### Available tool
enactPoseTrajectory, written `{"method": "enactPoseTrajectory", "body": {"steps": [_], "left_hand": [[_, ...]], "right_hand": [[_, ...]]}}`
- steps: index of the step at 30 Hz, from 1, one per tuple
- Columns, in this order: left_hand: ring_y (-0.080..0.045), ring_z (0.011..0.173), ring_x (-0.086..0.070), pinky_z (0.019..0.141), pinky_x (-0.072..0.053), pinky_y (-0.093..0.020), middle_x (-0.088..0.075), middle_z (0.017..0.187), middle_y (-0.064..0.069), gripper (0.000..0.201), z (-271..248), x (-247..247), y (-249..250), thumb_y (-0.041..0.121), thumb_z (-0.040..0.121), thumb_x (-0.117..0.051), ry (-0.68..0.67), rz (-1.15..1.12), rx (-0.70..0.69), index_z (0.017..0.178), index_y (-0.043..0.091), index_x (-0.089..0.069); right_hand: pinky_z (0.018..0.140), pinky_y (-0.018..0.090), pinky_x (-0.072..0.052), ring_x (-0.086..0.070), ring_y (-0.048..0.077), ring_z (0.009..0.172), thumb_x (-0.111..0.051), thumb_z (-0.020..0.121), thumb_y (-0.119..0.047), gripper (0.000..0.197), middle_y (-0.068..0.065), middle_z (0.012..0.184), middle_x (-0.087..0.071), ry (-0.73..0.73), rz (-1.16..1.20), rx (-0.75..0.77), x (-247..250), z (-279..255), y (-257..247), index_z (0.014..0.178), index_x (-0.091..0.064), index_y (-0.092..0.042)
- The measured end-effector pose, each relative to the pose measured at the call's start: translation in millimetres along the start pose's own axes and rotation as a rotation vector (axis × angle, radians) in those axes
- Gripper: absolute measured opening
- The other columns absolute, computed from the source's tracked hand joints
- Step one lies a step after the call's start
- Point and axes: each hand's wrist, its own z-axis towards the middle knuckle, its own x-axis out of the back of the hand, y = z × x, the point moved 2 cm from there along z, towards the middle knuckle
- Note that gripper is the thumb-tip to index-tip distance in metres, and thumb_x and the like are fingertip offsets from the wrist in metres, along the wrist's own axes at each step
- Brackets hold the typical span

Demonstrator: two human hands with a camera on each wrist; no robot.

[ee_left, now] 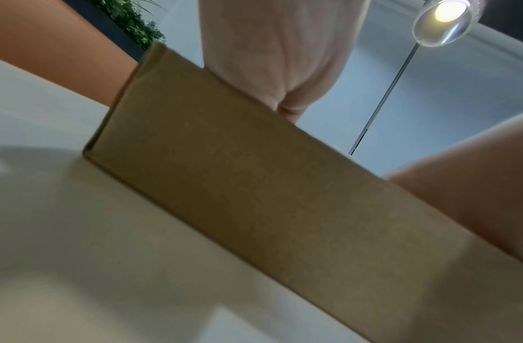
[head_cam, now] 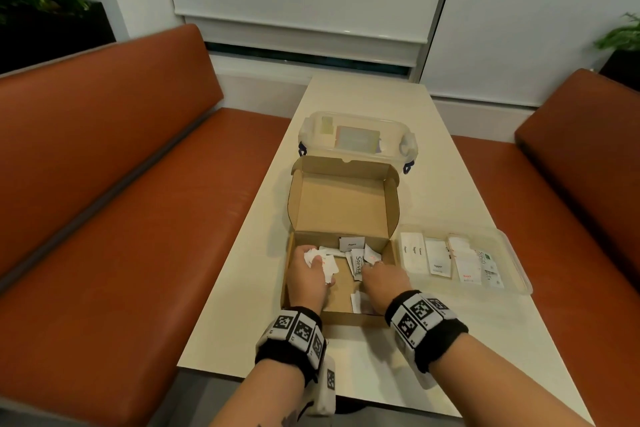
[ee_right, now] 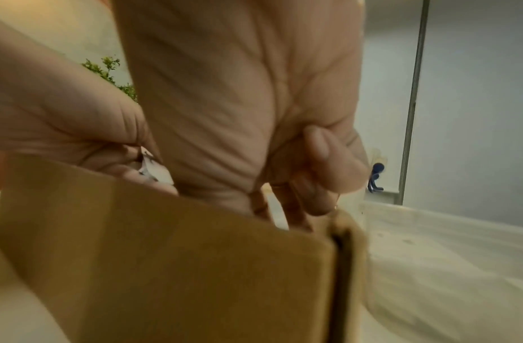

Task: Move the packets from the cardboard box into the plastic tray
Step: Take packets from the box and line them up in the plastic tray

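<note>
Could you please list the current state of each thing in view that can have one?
cardboard box: lid flipped open, packets inside.
plastic tray: uncovered, partly filled with sorted packets.
clear plastic container: behind the box; whether lidded, cannot tell.
Stevia packet: in the box.
left hand: in the box, grips white packets.
right hand: in the box, pinches a packet.

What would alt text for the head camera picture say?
Both hands reach into an open cardboard box of small packets; the left hand holds white packets, the right hand reaches for more. A clear plastic tray beside it holds sorted packets.
</note>
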Motion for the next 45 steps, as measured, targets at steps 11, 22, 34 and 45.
{"method": "enactPoseTrajectory", "body": {"steps": [11, 22, 34, 45], "left_hand": [[-0.019, 0.057, -0.061, 0.039, -0.040, -0.021, -0.061, 0.096, -0.009, 0.018, 0, -2, -2, 0.011, 0.099, -0.041, 0.099, 0.164, -0.052, 0.111, 0.014, -0.053], [-0.034, 0.103, -0.060, 0.087, -0.050, -0.041, -0.062, 0.116, -0.018, 0.025, 3, -2, -3, 0.013, 0.100, -0.039, 0.197, 0.226, -0.025, 0.123, 0.013, -0.049], [-0.030, 0.097, -0.061, 0.081, -0.053, -0.041, -0.060, 0.112, -0.012, 0.028, 2, -14, 13, 0.011, 0.098, -0.042, 0.080, 0.190, -0.144, 0.124, 0.017, -0.048], [-0.023, 0.084, -0.061, 0.056, -0.058, -0.027, -0.060, 0.090, -0.005, 0.016, -26, -102, 45, 0.006, 0.096, -0.045, -0.367, -0.138, 0.046, 0.092, 0.012, -0.059]], "right_hand": [[0.092, 0.035, -0.046, -0.054, 0.030, 0.114, -0.067, 0.083, -0.029, 0.057, 0.014, 0.126, -0.051, -0.084, 0.231, 0.067, -3, 1, -9, 0.129, -0.040, -0.010], [0.095, 0.030, -0.042, -0.051, 0.027, 0.119, -0.061, 0.086, -0.008, 0.043, 0.013, 0.129, -0.055, -0.150, 0.346, 0.118, -8, 7, -13, 0.129, -0.051, -0.008], [0.105, 0.037, -0.042, -0.058, 0.019, 0.109, -0.055, 0.094, -0.019, 0.037, 0.007, 0.122, -0.061, 0.031, 0.858, 0.011, 16, 12, 20, 0.129, -0.052, -0.008], [0.078, 0.032, -0.051, -0.064, 0.022, 0.086, -0.054, 0.091, -0.010, 0.019, 0.008, 0.095, -0.070, 0.239, 1.242, -0.008, 23, -17, 110, 0.105, -0.066, -0.008]]}}
